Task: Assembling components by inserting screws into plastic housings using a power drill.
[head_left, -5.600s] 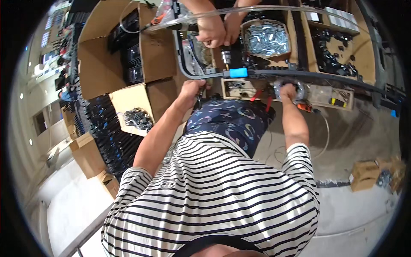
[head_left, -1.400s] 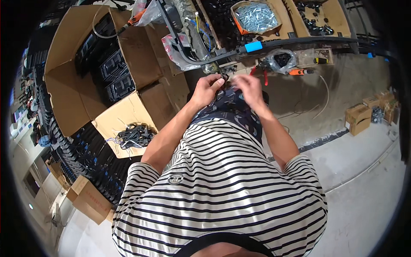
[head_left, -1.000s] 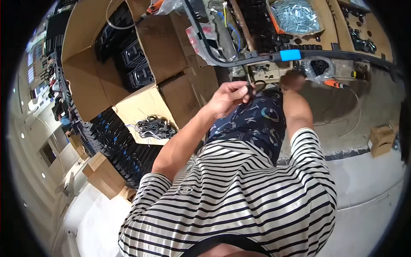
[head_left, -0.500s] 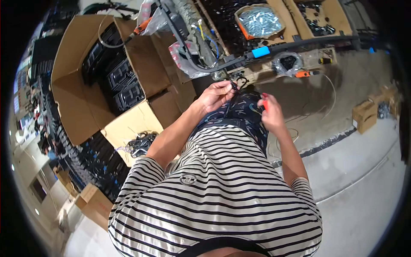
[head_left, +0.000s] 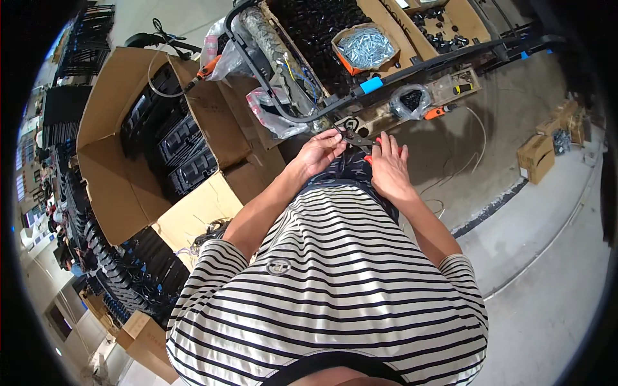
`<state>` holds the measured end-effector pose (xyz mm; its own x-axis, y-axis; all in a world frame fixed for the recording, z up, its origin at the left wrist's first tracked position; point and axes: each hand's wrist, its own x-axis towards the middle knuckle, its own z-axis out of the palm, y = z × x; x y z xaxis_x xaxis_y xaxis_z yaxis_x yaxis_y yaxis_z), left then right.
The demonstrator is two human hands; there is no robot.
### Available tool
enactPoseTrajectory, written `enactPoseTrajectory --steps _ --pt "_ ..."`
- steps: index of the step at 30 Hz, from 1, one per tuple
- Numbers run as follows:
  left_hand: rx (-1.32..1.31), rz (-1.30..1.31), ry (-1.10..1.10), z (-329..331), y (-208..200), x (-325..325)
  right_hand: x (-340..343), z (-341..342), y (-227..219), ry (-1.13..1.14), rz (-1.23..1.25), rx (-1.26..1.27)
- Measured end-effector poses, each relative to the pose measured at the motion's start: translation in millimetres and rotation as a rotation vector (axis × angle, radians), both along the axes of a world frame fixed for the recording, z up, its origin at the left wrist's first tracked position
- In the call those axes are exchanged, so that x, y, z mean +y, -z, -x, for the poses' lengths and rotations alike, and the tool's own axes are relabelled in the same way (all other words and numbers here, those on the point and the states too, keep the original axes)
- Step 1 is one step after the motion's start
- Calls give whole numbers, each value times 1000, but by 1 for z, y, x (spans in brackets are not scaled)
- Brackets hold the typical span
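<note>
Your left hand (head_left: 320, 153) was pinched, thumb against fingers, on a dark piece (head_left: 342, 133) too small to identify. Your right hand (head_left: 391, 168) was partly curled around the red-handled pliers (head_left: 362, 141), their head pointing left toward that piece; contact could not be confirmed. Both lay nearer than the frame (head_left: 418, 66). Screws (head_left: 365, 48) lay farther off; a carton (head_left: 106, 154) stood left.

right grip (head_left: 391, 172) holds red-handled pliers (head_left: 359, 141); left grip (head_left: 315, 155) pinches small dark part (head_left: 343, 134).
</note>
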<state>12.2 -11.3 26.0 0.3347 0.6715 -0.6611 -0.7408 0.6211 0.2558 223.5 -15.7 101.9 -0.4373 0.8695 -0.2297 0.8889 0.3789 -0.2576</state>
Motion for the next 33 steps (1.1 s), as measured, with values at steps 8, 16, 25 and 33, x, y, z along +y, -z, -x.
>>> enactPoseTrajectory --steps 8,16,25,33 --pt "-49 -33 -11 2 3 -1 9 -2 -19 -23 129 21" --pt "-57 -42 12 8 2 1 4 -11 -29 123 275 120" --pt "1767 -920 289 52 -17 16 0 10 -5 176 220 81" --pt "1918 -1111 618 71 -2 43 -1 60 25 258 77 69"
